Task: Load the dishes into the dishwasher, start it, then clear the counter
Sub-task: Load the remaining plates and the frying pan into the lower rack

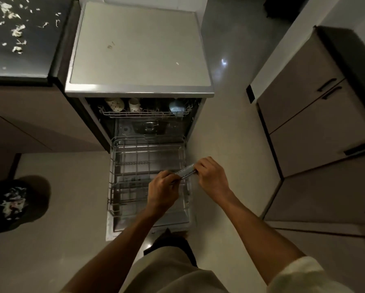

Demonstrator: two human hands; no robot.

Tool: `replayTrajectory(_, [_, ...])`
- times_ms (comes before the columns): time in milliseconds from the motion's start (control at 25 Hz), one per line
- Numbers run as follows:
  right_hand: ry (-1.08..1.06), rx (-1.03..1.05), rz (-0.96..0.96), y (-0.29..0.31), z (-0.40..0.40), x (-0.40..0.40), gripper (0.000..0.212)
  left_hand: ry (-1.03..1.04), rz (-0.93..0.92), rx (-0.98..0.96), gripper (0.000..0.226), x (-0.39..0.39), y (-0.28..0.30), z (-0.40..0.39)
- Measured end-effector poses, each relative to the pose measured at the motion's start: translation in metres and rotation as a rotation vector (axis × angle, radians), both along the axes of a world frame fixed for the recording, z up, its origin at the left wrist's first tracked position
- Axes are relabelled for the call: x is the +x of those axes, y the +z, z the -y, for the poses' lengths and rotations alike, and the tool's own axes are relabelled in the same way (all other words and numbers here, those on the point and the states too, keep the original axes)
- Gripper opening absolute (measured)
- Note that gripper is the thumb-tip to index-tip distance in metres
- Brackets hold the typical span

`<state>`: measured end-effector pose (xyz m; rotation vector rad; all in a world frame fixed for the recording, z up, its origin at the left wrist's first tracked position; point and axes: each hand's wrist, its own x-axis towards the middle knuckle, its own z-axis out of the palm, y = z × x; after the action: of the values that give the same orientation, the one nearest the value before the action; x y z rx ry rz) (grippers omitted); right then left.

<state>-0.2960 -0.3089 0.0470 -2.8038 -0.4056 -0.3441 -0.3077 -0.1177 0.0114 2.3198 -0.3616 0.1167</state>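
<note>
Fingers of both your hands are curled around one slim, shiny bundle of cutlery [187, 171], your left hand [163, 190] pinching its lower end and your right hand [212, 176] gripping the upper end, right over the pulled-out lower rack [122, 166] of thin grey wire. Both forearms reach forward from the bottom edge, meeting above the rack's right side. Up in the open dishwasher [139, 90], pale rounded cups [135, 104] sit in the upper rack [135, 113], and white scraps litter the dark counter [35, 60] at left.
</note>
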Motion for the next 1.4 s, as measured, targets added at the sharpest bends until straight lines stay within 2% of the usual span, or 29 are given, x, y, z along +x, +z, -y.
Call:
replayTrajectory(120, [0.065,-0.002,-0.013,-0.003,0.042,0.03,0.022,0.066,-0.055,0.025,0.015,0.014,0.004,0.043])
replayTrajectory(280, [0.173,-0.007,-0.053,-0.021,0.086,0.075,0.017,0.203,-0.099,0.069,0.007,0.032,-0.004,0.091])
replayTrajectory(480, [0.335,0.033,-0.073,-0.039,0.142,0.123,0.031,0.332,-0.144,0.089,0.011,0.054,-0.023,0.155])
replayTrajectory(800, [0.593,0.012,-0.11,-0.06,0.22,0.2,0.03,0.607,-0.167,0.071,0.011,0.091,-0.039,0.26])
replayTrajectory(960, [0.724,-0.055,-0.151,-0.086,0.221,0.243,0.029,0.758,-0.192,0.02,0.01,0.111,-0.065,0.283])
replayTrajectory(1400, [1.044,-0.141,-0.292,-0.179,0.177,0.342,0.033,1.031,-0.169,-0.052,0.018,0.177,-0.164,0.285])
